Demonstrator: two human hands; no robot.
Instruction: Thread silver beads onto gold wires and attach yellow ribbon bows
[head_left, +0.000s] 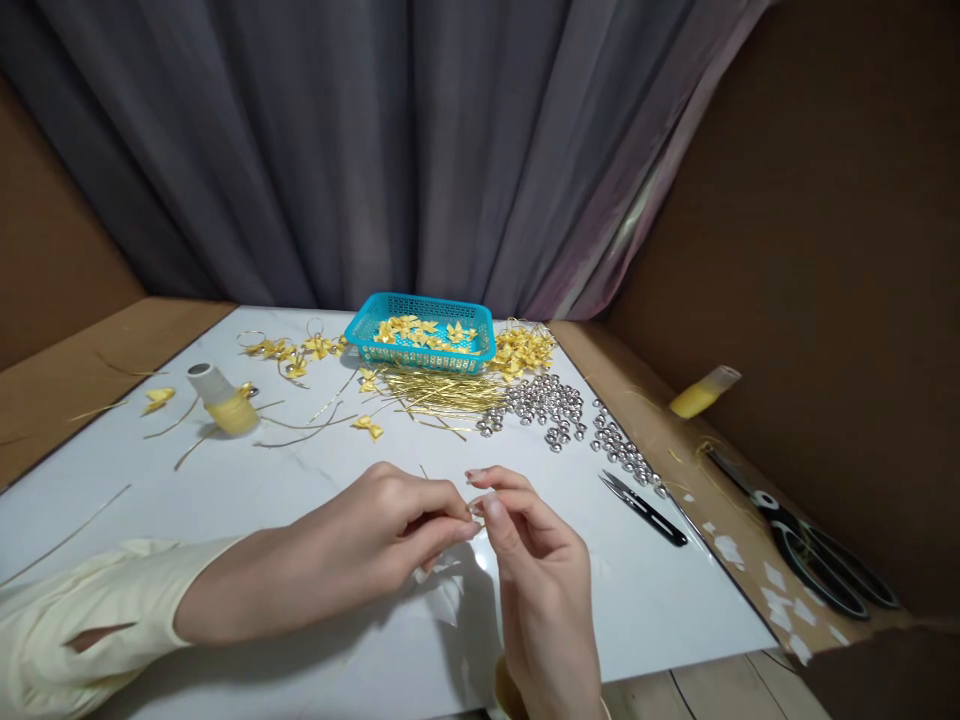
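Above the front middle of the white table board (300,640), my left hand (382,530) and my right hand (536,560) meet fingertip to fingertip. Both are closed in a pinch around something small, mostly covered by the fingers. A thin strand end (423,471) pokes up behind the left knuckles. Beyond the hands lie a yellow ribbon bow (367,427), a pile of gold wire ties (439,390) and many small silver beads or bells (551,400). Black thread snips (645,510) rest to the right of my right hand.
A blue plastic basket (420,365) with yellow bows stands at the back, beside a heap of yellow bows (523,350). A yellow thread spool (229,405) sits at left, another spool (705,392) at right. Large scissors (810,560) and paper scraps (729,549) lie on the right-hand cardboard.
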